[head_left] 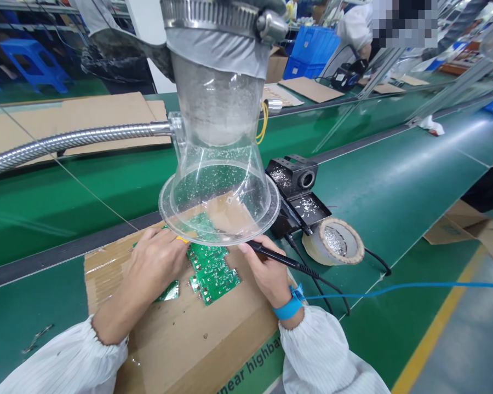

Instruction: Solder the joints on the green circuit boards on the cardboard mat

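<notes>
Right hand point(267, 276) is wrapped pen-style round a slim black soldering iron point(279, 258), with a flared clear plastic fume hood point(217, 131) full of glittery specks hanging just above. Left hand point(156, 265) is curled narrow over something with a yellow bit, can't tell what, right by the knobbly green circuit boards point(211, 271) lying on rough brown corrugated cardboard point(213, 342). Woven blue wrist strap point(287, 309) on the right wrist.
</notes>
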Demonstrator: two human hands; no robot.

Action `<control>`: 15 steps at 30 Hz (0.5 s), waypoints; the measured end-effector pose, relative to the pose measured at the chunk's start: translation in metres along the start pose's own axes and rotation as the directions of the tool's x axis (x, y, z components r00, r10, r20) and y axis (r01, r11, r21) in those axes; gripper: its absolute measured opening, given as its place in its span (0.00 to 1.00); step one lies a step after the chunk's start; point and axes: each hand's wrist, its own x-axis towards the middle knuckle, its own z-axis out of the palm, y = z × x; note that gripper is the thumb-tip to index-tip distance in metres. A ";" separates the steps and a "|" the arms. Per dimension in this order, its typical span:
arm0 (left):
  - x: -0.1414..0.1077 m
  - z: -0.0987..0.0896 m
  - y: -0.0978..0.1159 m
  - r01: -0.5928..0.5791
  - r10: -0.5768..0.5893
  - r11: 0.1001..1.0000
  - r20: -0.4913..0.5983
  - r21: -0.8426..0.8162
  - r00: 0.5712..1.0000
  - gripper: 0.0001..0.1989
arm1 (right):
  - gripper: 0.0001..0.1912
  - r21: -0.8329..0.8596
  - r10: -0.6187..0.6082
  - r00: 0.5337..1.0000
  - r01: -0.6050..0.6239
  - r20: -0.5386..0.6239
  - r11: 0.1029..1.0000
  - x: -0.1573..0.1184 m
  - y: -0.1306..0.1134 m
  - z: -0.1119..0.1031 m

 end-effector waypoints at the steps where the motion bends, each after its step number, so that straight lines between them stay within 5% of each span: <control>1: 0.000 0.000 0.000 0.010 -0.010 1.000 0.004 -0.020 1.000 0.18 | 0.08 0.000 0.002 1.000 -0.002 0.006 1.000 0.000 0.000 0.000; 15: 0.006 0.011 -0.003 0.039 -0.037 0.998 0.032 -0.050 0.999 0.15 | 0.08 0.064 0.048 0.999 -0.049 0.023 0.997 0.001 0.006 0.003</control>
